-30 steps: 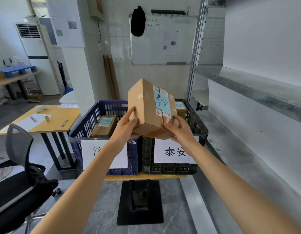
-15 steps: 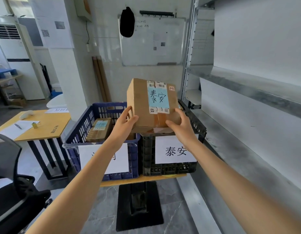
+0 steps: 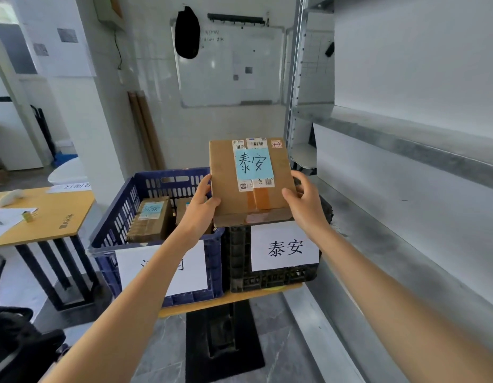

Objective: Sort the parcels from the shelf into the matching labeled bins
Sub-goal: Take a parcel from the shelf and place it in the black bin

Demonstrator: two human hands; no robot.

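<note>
Hands: left hand point(image 3: 200, 207) and right hand point(image 3: 306, 207) grip the 泰安 parcel point(image 3: 252, 189) by its sides.
Done: sorted parcels point(image 3: 151, 218) lie in the blue bin point(image 3: 157, 179).
Left: likely lowering it into the matching black bin point(image 3: 267, 279).

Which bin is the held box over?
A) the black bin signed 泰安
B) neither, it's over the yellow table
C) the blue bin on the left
A: the box, held by the left hand and right hand, sits directly above the black bin.

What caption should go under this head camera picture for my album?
A person's left hand and right hand hold a parcel labelled 泰安 over the matching black bin.
</note>
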